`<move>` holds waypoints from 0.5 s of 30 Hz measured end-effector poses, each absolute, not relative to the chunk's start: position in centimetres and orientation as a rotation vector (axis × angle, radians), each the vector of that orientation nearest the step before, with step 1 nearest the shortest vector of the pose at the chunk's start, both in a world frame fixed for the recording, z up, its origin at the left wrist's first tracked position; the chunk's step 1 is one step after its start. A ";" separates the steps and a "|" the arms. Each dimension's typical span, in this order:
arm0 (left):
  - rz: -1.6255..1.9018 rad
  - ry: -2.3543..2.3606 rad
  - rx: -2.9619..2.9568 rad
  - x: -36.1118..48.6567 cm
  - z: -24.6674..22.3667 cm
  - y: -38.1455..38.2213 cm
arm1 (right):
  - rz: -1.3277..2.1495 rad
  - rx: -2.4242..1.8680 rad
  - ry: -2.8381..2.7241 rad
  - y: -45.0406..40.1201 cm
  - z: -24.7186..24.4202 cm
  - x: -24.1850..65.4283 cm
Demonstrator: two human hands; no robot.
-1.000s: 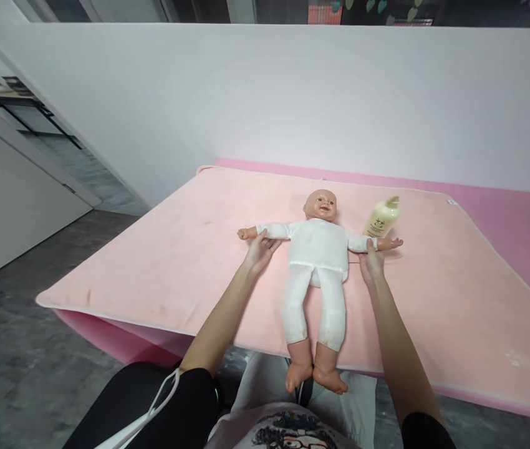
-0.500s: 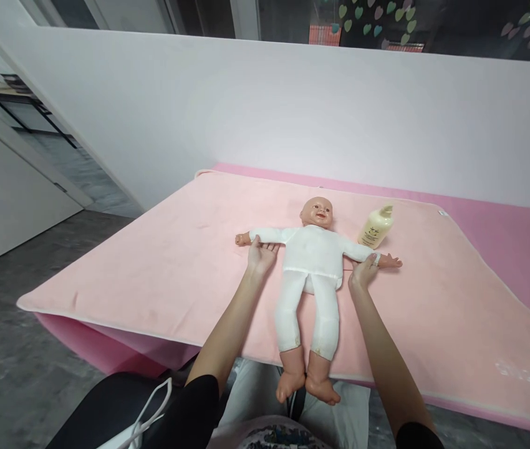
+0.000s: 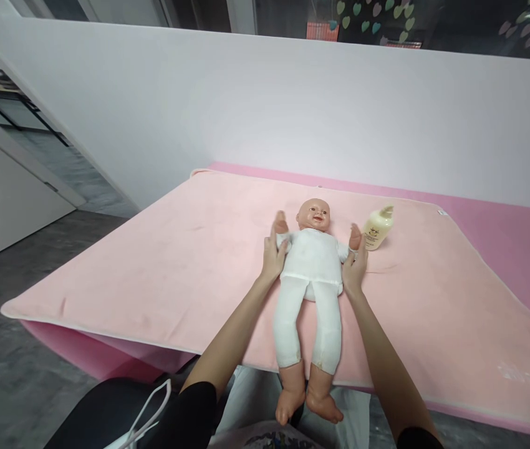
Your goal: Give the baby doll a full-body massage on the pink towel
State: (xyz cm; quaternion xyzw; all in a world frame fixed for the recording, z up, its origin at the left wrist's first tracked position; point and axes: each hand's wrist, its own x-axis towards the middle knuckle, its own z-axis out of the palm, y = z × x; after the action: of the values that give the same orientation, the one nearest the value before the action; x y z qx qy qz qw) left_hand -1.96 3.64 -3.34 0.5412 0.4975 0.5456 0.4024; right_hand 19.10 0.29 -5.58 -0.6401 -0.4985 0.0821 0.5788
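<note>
A baby doll in a white long-sleeved top and white trousers lies on its back, its bare feet hanging past the front edge of the pink blanket. My left hand is closed round the doll's sleeved arm on the left, beside its chest. On the other side, my right hand grips the opposite arm. Both of the doll's arms are bent, with the hands pointing up near its head. Close behind my right hand lies a pale yellow pump bottle, tilted on the blanket.
The blanket covers a pink table set against a white wall. Above the wall is a dark window with heart stickers. A white cable hangs near my left arm. Grey floor shows at the left.
The doll's arms have gone from stretched out sideways to bent upward beside its body. My two hands have moved inward with them, and their fingers have closed on the arms.
</note>
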 end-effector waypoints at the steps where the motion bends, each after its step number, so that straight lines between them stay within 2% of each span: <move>1: 1.305 1.331 1.567 -1.9 -3.5 3.7 | 0.186 -1.506 -1.268 0.3 -5.6 19.0; 4: 1.068 1.433 2.009 -1.6 -3.7 3.9 | 0.154 -1.514 -1.537 0.3 -5.7 18.5; 7: 1.003 1.454 2.116 -1.5 -3.5 4.0 | 0.107 -1.511 -1.597 0.3 -5.7 18.2; 15: 1.289 1.300 1.895 -1.8 -4.6 3.9 | 0.222 -1.491 -1.416 -0.2 -5.7 18.5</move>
State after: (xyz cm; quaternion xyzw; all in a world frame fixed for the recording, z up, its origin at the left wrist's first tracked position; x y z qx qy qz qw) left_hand -1.84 3.93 -4.64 0.6961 0.4778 0.4736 0.2506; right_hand 18.53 -0.18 -5.74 -0.6197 -0.5882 0.0923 0.5112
